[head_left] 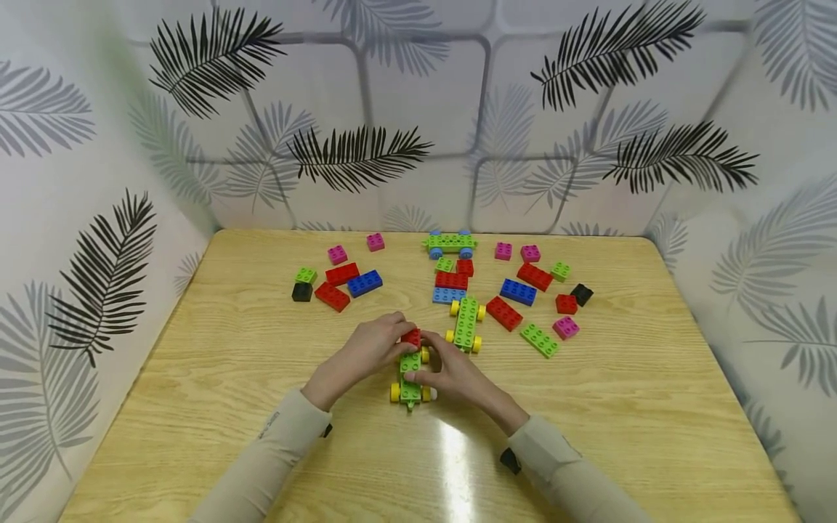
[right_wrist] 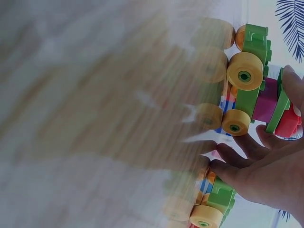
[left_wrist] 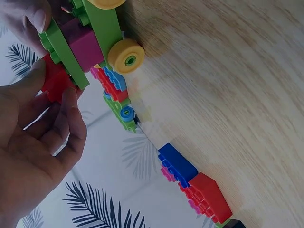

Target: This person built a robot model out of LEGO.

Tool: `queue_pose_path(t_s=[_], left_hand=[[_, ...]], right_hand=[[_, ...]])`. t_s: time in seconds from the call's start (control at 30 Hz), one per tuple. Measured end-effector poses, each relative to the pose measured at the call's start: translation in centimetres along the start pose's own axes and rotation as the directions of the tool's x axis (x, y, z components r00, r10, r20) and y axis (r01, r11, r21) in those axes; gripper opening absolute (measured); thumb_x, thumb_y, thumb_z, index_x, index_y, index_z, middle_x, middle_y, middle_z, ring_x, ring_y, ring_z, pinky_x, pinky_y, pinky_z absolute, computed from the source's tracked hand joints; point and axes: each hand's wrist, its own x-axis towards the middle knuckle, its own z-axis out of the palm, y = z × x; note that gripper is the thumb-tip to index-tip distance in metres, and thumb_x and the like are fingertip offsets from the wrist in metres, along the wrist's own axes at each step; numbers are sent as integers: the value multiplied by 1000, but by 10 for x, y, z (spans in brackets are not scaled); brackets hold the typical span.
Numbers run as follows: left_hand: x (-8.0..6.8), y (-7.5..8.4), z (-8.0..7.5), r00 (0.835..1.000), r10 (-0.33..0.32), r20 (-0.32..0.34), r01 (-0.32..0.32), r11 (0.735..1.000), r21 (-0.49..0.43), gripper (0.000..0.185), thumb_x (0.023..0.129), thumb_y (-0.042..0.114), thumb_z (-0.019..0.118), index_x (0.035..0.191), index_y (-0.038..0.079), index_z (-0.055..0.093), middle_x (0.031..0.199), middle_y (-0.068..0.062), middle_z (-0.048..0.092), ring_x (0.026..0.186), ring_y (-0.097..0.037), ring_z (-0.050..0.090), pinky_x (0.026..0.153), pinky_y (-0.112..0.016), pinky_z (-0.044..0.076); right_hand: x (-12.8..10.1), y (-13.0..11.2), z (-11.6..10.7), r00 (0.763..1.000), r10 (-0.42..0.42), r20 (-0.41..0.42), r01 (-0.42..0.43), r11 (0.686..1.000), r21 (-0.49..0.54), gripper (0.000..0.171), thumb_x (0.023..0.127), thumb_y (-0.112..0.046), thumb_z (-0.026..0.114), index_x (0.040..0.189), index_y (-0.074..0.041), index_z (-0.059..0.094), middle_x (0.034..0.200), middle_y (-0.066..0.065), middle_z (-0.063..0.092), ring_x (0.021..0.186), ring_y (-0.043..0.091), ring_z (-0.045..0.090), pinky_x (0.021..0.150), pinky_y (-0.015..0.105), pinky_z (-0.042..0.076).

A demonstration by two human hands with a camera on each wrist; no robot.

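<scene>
Near the table's (head_left: 216, 407) middle, toward its near edge, stands a green wheeled car (head_left: 410, 378). The left hand (head_left: 366, 352) pinches a red brick (head_left: 411, 337) onto its far end with curled fingers. The right hand (head_left: 454, 374) grips the car's side, thumb on top.

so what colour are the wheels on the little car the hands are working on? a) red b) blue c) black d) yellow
d: the green car between the left hand and right hand has yellow wheels; the blue-wheeled car sits untouched at the far edge of the table.
</scene>
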Motion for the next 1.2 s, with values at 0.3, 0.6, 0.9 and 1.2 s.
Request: queue_pose_path(t_s=[0.3,0.6,0.9,1.2], left_hand=[[0,4,-3,999,-33,12,33,999,-9,31,92,28,65,115,7,67,92,0,60,72,-10,49,59,-25,44],[1,8,-2,998,-64,15,63,997,38,36,92,29,65,118,4,66,96,-3,62,76,-13,54,64,-27,50],[0,5,6,994,-106,26,108,990,-89,35,91,27,67,119,6,66,101,-3,63,79,-13,55,66,-30,50],[0,2,3,997,-74,2,74,996,-48,33,92,28,66,118,7,66,101,-3,63,80,-14,57,66,-31,52]], right_hand=[[-1,0,1,1000,-29,-12,29,1000,1,74,87,-40,71,146,-11,38,147,8,43,136,27,37,110,51,28],[-1,-1,0,1000,-20,-14,20,1000,10,76,86,-41,71,147,-11,37,148,7,41,137,25,36,111,49,26],[-4,4,0,1000,-11,1,11,1000,12,74,86,-42,71,146,-14,38,147,5,42,136,25,37,110,50,29],[-3,2,1,1000,26,-4,-26,999,-35,83,86,-48,68,150,-11,31,151,9,36,139,26,32,112,48,26]])
